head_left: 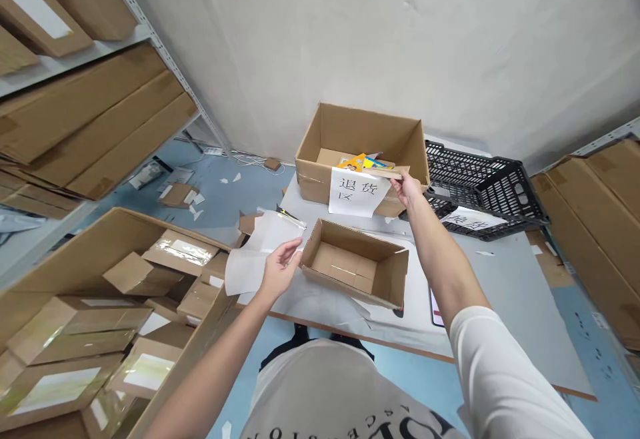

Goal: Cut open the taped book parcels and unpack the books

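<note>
My right hand [407, 187] is closed on the end of a thin, flat, light-brown piece [383, 172], at the front rim of a large open cardboard box [313, 182]. Orange, blue and yellow packets [367, 161] lie inside that box. A white paper sign [357, 192] with handwritten characters hangs on its front. Closer to me stands a smaller open cardboard box [350, 282] with nothing loose visible inside. By its left corner is my left hand [281, 269], its fingers loosely bent and apart, holding nothing visible. I cannot tell whether it touches the corner.
A black plastic crate [480, 186] with a paper sign stands right of the large box. White sheets [250, 266] and a phone [437, 309] lie on the table [520, 312]. At lower left, a big carton [100, 226] holds several taped parcels. Loaded shelves [150, 32] rise behind it.
</note>
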Demonstrator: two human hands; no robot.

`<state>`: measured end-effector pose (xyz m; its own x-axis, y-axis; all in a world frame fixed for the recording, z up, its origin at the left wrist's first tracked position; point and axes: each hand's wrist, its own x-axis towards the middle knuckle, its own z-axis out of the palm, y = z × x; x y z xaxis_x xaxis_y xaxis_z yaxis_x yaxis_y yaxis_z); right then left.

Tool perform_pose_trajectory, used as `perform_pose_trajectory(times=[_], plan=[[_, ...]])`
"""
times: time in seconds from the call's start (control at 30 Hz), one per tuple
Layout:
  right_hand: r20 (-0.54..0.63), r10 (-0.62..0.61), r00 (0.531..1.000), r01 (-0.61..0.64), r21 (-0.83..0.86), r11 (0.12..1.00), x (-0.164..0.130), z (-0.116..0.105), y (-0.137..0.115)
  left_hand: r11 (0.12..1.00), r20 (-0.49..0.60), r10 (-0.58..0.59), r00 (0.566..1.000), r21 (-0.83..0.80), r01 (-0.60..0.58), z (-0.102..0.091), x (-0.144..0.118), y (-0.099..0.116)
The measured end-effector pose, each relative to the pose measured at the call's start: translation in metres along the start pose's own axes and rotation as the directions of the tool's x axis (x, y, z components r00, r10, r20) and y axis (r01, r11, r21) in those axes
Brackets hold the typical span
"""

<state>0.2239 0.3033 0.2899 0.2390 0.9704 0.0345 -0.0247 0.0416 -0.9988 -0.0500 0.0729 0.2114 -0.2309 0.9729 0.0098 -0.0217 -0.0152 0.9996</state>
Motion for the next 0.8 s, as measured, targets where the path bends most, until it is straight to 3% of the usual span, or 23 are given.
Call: perform_pose_trajectory(times=[0.07,0.13,0.27,0.37,0.47,0.53,0.6,0.7,0.8], plan=[[-0.023,-0.003,1.000,0.002,-0.016,1.000,0.004,-0.001,0.003,0.999,-0.083,0.000,0.997,0.044,0.004,-0.013,0.000,-0.012],[-0.042,-0.008,0.999,0.006,-0.033,0.999,0.005,-0.004,0.007,0.995,-0.082,-0.046,0.996,0.087,0.053,-0.024,0.002,-0.028],[-0.076,-0.024,0.997,0.018,-0.071,0.997,-0.005,-0.028,0.011,0.972,0.060,-0.180,0.982,0.163,0.169,-0.036,0.007,-0.064],[-0.108,-0.026,0.994,0.015,-0.101,0.995,-0.030,-0.070,0.020,0.960,0.244,-0.248,0.937,0.190,0.205,-0.035,0.008,-0.086],[-0.158,-0.031,0.987,0.008,-0.144,0.989,-0.084,-0.125,0.051,0.931,0.328,-0.324,0.887,0.279,0.237,-0.030,0.007,-0.101],[-0.214,-0.070,0.974,0.016,-0.245,0.969,-0.136,-0.157,0.085,0.900,0.307,-0.381,0.872,0.338,0.274,-0.027,0.006,-0.110],[-0.176,0.004,0.984,-0.062,-0.325,0.944,-0.192,-0.175,0.124,0.887,0.306,-0.408,0.860,0.356,0.294,-0.024,0.004,-0.119],[-0.035,0.172,0.984,-0.175,-0.299,0.938,-0.259,-0.173,0.174,0.900,0.345,-0.394,0.852,0.334,0.281,-0.021,0.000,-0.133],[0.028,0.249,0.968,-0.232,-0.268,0.935,-0.286,-0.152,0.203,0.912,0.367,-0.375,0.851,0.308,0.269,-0.018,-0.003,-0.146]])
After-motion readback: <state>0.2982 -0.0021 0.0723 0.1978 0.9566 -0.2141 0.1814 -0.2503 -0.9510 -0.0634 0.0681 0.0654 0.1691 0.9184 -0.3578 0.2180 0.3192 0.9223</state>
